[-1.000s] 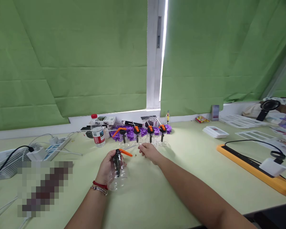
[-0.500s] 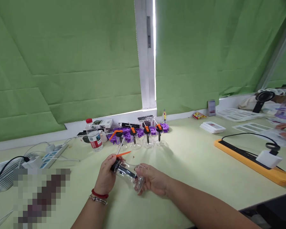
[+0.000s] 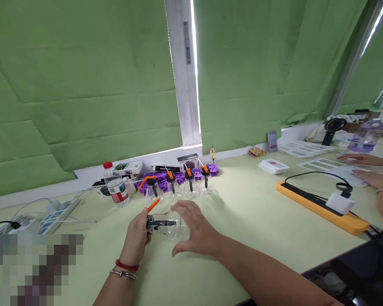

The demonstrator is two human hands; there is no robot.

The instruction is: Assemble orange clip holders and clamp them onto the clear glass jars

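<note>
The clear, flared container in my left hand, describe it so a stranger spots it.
On the pale green table, find the row of four clear, black-topped containers. Nearer the camera is the clear, flared container with black top and orange tab. It alone lies sideways, in the left hand's grip; the four stand upright.

Before me: one table (image 3: 236, 221), pale yellow-green, its far edge meeting a low white sill (image 3: 159, 158). Above that edge, creased green window coverings (image 3: 89, 76). Between them, one pale upright frame (image 3: 185, 97) with metal latch plate (image 3: 187, 42); daylight strip (image 3: 194, 38), narrow, alongside. Above the table's far right, one slanted frame (image 3: 352, 63), bright gap (image 3: 375, 29) beside it.
</note>
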